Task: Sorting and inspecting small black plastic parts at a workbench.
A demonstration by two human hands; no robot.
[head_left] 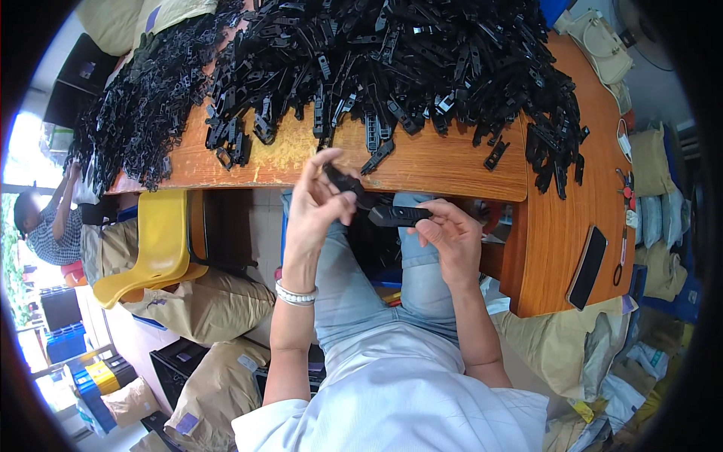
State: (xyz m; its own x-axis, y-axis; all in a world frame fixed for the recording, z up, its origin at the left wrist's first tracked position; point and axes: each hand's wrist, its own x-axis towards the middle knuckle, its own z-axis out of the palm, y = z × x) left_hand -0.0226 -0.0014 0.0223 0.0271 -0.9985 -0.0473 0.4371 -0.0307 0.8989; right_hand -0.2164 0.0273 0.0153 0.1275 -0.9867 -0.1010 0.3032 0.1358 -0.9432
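Over my lap, just off the table's front edge, both of my hands are raised. My left hand (pixel 320 200), with a white bracelet at its wrist, has its fingers curled round a dark plastic piece (pixel 343 180). Between thumb and fingers, my right hand (pixel 450 235) pinches the end of a long black plastic part (pixel 398 216) that points toward the left hand. The two pieces come close together; whether they are joined I cannot tell. Beyond my hands, a large heap of similar black plastic parts (pixel 361 68) covers the back of the wooden table (pixel 429 169).
More small black parts (pixel 154 105) lie heaped at the left. On the right-hand tabletop are a phone (pixel 587 267), scissors (pixel 620 260) and pliers (pixel 627 184). A yellow chair (pixel 163 241) and stuffed sacks (pixel 203 301) stand at the left. Another person (pixel 51 230) works at far left.
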